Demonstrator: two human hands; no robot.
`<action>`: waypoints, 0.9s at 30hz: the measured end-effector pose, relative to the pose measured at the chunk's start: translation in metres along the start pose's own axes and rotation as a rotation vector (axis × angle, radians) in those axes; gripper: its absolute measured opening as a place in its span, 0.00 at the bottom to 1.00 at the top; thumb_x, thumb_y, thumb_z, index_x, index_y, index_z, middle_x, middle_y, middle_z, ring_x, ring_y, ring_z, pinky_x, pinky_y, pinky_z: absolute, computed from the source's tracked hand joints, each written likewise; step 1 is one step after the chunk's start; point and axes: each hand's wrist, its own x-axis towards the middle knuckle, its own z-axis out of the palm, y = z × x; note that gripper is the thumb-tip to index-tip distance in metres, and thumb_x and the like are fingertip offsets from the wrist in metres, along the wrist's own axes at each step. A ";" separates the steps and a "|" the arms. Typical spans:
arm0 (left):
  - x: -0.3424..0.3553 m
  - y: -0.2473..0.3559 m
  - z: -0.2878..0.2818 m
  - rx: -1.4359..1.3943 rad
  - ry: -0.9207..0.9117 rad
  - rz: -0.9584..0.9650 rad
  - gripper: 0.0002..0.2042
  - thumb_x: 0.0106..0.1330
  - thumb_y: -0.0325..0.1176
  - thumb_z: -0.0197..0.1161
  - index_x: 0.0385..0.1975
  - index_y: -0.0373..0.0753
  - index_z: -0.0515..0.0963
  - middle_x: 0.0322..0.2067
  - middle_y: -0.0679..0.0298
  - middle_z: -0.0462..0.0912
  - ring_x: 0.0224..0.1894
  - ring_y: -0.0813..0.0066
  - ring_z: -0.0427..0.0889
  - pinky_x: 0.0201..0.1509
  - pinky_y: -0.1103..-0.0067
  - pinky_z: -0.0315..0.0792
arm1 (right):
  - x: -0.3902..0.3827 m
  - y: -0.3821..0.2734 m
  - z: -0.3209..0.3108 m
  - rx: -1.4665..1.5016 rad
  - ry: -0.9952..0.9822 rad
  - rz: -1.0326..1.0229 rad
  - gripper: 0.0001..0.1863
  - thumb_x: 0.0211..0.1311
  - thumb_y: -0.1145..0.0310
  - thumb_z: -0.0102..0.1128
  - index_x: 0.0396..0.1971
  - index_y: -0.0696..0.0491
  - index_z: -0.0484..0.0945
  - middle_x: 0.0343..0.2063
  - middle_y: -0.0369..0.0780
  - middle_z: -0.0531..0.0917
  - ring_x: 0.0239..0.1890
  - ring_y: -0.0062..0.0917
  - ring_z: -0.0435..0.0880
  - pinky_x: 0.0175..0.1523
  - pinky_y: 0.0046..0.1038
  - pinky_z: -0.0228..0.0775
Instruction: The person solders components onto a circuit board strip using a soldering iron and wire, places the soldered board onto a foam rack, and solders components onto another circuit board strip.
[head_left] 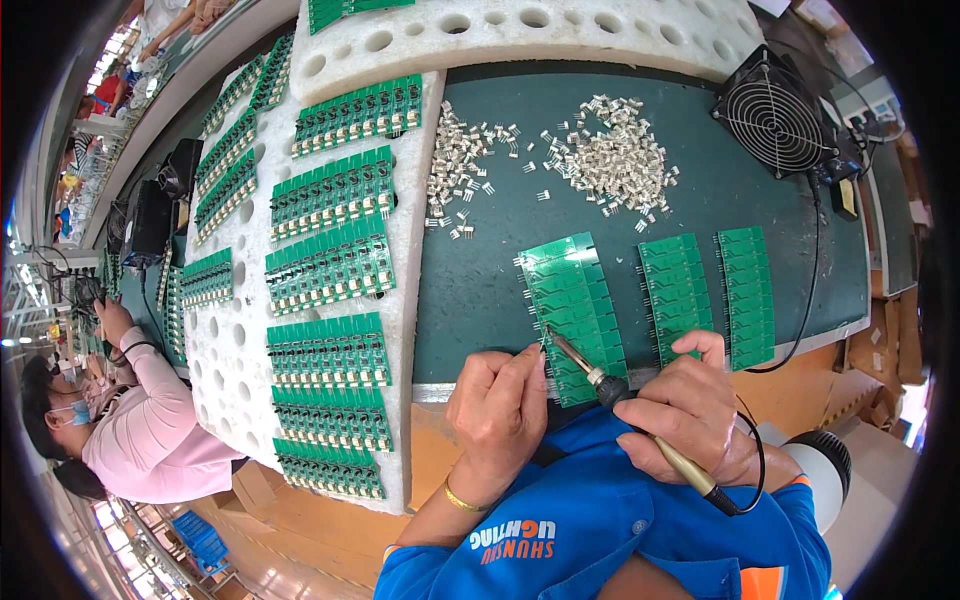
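My right hand [690,408] is closed round a soldering iron [605,385], whose tip rests at the left edge of a green circuit board panel [575,300]. Close to that tip, my left hand [500,400] pinches what looks like a thin solder wire [543,345], barely visible at the fingertips. The panel lies on the dark green worktop with a row of pins along its left edge. To its right lie a second green panel [675,290] and a third panel [746,295], both with pins along their left sides.
Small white connectors form a large heap [615,155] and a smaller heap [455,165] on the worktop [500,290]. A black fan [770,115] stands at the far right. White foam boards [425,200] carry filled circuit panels [330,265] on the left. A person in pink [150,440] sits at the left.
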 end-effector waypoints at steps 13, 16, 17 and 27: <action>-0.003 -0.001 -0.001 -0.026 0.025 -0.009 0.07 0.56 0.20 0.73 0.33 0.35 0.84 0.26 0.61 0.78 0.26 0.71 0.78 0.26 0.78 0.71 | -0.003 -0.001 -0.004 -0.002 0.024 0.012 0.15 0.46 0.65 0.75 0.36 0.47 0.84 0.23 0.31 0.78 0.23 0.24 0.75 0.47 0.40 0.64; -0.003 -0.002 -0.001 -0.033 0.032 0.006 0.08 0.55 0.19 0.73 0.33 0.35 0.83 0.26 0.61 0.78 0.26 0.72 0.78 0.26 0.79 0.71 | -0.003 -0.001 -0.005 0.002 0.024 0.014 0.14 0.46 0.65 0.75 0.36 0.47 0.84 0.23 0.31 0.79 0.23 0.24 0.75 0.48 0.40 0.64; -0.003 -0.001 -0.002 -0.032 0.031 0.006 0.08 0.55 0.19 0.73 0.33 0.35 0.83 0.26 0.61 0.78 0.26 0.72 0.78 0.26 0.79 0.71 | -0.003 -0.001 -0.005 0.002 0.024 0.014 0.14 0.46 0.65 0.75 0.36 0.47 0.84 0.23 0.31 0.79 0.23 0.24 0.75 0.48 0.40 0.64; -0.003 0.000 -0.001 -0.013 0.021 0.019 0.08 0.54 0.20 0.74 0.32 0.35 0.83 0.25 0.61 0.78 0.26 0.71 0.79 0.26 0.78 0.72 | -0.003 0.003 -0.002 0.040 0.014 0.003 0.13 0.47 0.66 0.74 0.35 0.49 0.83 0.23 0.31 0.80 0.23 0.24 0.76 0.46 0.40 0.64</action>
